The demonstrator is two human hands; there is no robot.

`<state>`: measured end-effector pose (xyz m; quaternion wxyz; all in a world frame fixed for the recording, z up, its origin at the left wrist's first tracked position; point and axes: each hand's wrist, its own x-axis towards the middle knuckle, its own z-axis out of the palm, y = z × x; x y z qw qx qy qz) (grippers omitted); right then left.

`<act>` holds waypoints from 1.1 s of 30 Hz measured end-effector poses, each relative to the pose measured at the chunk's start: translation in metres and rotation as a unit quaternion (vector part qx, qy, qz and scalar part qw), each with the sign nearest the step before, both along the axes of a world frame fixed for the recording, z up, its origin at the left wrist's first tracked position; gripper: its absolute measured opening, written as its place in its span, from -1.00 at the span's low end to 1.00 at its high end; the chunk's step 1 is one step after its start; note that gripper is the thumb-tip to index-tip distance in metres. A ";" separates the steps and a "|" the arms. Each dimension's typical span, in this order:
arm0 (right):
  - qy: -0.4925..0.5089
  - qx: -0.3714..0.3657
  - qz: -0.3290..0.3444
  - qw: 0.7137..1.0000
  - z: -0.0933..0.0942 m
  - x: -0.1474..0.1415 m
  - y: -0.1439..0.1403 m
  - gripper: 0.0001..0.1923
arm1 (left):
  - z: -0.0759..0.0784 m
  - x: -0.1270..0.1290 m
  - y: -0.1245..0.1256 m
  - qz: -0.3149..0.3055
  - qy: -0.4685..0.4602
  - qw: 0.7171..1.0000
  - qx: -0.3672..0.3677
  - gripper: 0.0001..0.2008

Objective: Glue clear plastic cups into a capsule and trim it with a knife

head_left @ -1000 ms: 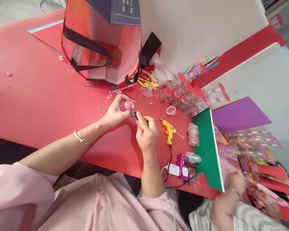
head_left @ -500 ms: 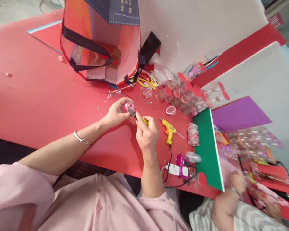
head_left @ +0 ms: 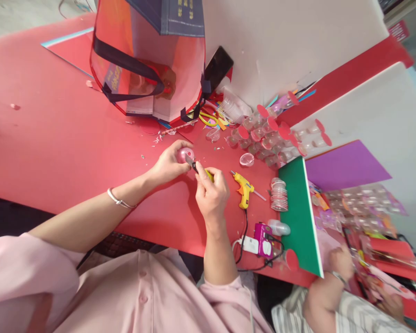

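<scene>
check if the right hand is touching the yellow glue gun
Apart: the head view shows a strip of red table between the right hand and the yellow glue gun.

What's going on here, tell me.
A person has both hands at work over a red table. The left hand holds a small pink cup; the right hand grips a yellow-handled knife, its blade at the cup. Whether it is cutting is too small to tell. A yellow glue gun lies on the table, right of the right hand.
</scene>
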<state>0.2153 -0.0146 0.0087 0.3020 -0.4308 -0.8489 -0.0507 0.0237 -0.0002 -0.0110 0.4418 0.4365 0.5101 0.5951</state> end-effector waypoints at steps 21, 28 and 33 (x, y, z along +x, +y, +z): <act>-0.010 0.035 -0.040 0.999 0.001 0.004 0.003 -0.56 | 0.008 0.000 -0.005 -0.019 0.056 0.998 0.002 -0.65; -0.024 -0.001 0.006 1.000 -0.003 0.001 0.000 -0.51 | 0.009 0.000 -0.005 -0.016 0.079 0.997 0.001 -0.73; -0.020 0.002 0.006 1.000 -0.003 0.001 0.000 -0.51 | 0.007 -0.002 -0.004 -0.023 0.096 0.995 0.007 -0.77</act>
